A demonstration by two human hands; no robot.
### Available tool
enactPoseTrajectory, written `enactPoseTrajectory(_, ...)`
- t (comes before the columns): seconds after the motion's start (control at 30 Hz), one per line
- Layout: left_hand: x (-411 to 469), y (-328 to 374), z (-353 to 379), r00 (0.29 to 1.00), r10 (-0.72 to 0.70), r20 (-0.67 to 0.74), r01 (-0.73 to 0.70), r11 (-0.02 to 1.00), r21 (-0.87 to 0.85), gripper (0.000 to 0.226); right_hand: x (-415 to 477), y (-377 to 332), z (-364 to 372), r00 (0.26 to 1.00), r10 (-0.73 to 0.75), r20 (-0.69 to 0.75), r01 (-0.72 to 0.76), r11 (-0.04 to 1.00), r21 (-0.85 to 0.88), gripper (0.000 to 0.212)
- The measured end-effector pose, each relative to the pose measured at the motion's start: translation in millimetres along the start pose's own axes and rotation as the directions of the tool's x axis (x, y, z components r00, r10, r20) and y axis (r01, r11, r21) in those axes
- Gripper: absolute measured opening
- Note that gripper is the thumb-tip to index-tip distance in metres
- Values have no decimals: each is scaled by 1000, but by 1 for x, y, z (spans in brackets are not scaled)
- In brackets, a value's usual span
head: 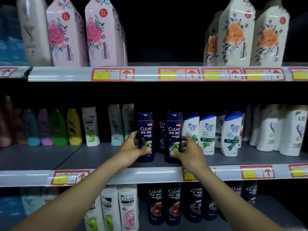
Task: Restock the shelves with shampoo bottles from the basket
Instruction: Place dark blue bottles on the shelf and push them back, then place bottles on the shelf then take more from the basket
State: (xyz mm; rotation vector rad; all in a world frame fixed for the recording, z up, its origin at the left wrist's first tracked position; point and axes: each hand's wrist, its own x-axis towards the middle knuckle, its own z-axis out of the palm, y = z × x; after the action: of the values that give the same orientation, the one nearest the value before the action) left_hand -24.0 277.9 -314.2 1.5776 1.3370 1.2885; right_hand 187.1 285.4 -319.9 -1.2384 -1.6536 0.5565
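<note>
Two dark blue CLEAR shampoo bottles stand upright near the front of the middle shelf (pixel 106 157). My left hand (pixel 131 150) grips the left bottle (pixel 145 130) low on its body, thumb across the front. My right hand (pixel 190 152) grips the right bottle (pixel 173 130) the same way, from its right side. A third dark CLEAR bottle (pixel 161 130) stands behind and between them. The basket is out of view.
White Head & Shoulders bottles (pixel 206 130) stand right of my right hand; a white CLEAR bottle (pixel 90 127) and coloured bottles stand to the left. Pink and cream floral packs fill the top shelf, with a gap in the middle. More CLEAR bottles (pixel 173 202) line the lower shelf.
</note>
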Motion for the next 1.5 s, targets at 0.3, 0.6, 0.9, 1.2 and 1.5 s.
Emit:
enactPoseTrajectory(0.3,15,-11,19,980,70,-184,-22,968,251,37,5,-4,28,999,1,-44,-6,993,-120,34)
enactPoseTrajectory(0.6,22,-15,27,981,65,-185,5,935,354,33,13,-7,36,996,58,-74,-69,983,-168,32)
enactPoseTrajectory(0.9,13,-8,30,988,-11,-151,72,911,407,27,10,-9,37,994,93,-49,-100,978,-184,38)
enactPoseTrajectory(1.2,-84,-7,28,955,297,-20,-113,423,899,66,-73,-11,32,975,-222,16,198,833,-516,56)
enactPoseTrajectory(1.5,-222,-119,27,977,87,194,-209,219,953,65,-215,44,83,954,-55,293,237,738,-632,59)
